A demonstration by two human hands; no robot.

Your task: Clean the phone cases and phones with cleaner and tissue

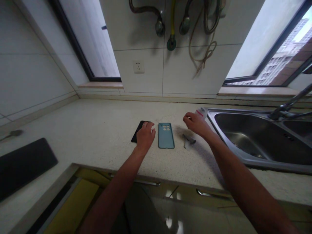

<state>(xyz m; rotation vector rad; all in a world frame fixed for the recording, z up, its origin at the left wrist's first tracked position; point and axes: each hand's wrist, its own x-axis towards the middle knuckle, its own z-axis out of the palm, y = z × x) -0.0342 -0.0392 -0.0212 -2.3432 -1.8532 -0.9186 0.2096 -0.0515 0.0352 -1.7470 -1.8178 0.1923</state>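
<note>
My left hand (145,134) rests with curled fingers on a black phone (137,131) lying flat on the speckled countertop (97,130); a ring shows on one finger. Just right of it lies a light blue phone case (166,135), back up, with camera holes at the top. My right hand (195,123) hovers to the right of the case, fingers pinched together near a small white item with red print (201,112); what the fingers hold is too small to tell. A small dark tool or wrapper (188,139) lies on the counter below that hand.
A steel sink (253,139) with a tap (287,105) fills the right side. A black cooktop (21,164) sits at the left front. A wall socket (138,66) and hanging hoses (185,22) are on the tiled back wall between two windows. Cabinet drawers lie below the counter edge.
</note>
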